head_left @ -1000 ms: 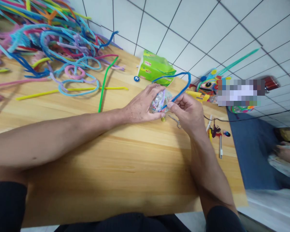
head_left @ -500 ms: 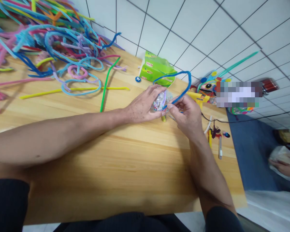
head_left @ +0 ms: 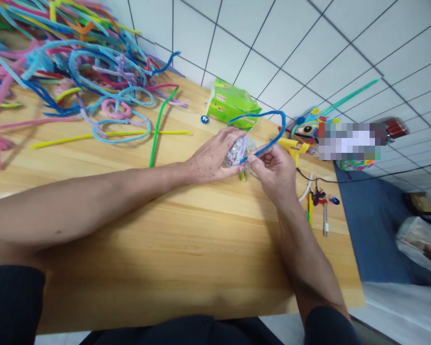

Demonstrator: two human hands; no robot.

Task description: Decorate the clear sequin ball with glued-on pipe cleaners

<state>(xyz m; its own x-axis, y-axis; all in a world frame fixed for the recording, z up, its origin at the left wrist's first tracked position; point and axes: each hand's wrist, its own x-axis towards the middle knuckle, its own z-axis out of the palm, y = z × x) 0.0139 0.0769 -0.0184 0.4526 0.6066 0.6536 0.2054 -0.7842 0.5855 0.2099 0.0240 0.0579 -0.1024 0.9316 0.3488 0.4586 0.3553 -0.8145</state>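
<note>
My left hand (head_left: 213, 155) is wrapped round a clear, rounded plastic piece (head_left: 236, 151) with a purple strip and specks of colour on it; what exactly it is I cannot make out. A blue pipe cleaner (head_left: 283, 122) arcs above both hands in a loop. One of its ends lies against the clear piece, where my right hand (head_left: 275, 172) pinches it between thumb and forefinger. The loop's other end passes behind the fingers of my left hand. Just under the hands, a short yellow-green object (head_left: 243, 175) shows on the table.
Many tangled pipe cleaners (head_left: 93, 72) cover the table's back left. A green tissue pack (head_left: 233, 103) stands behind my hands, a blue button (head_left: 204, 119) beside it. To the right are a yellow glue gun (head_left: 294, 147), its black cord, a utility knife (head_left: 325, 220) and a colourful decorated figure (head_left: 307, 129).
Both hands keep nearly the same hold on the clear piece and the blue pipe cleaner. The view has shifted slightly. At the far right, another person's hand has moved near a plastic bag.
</note>
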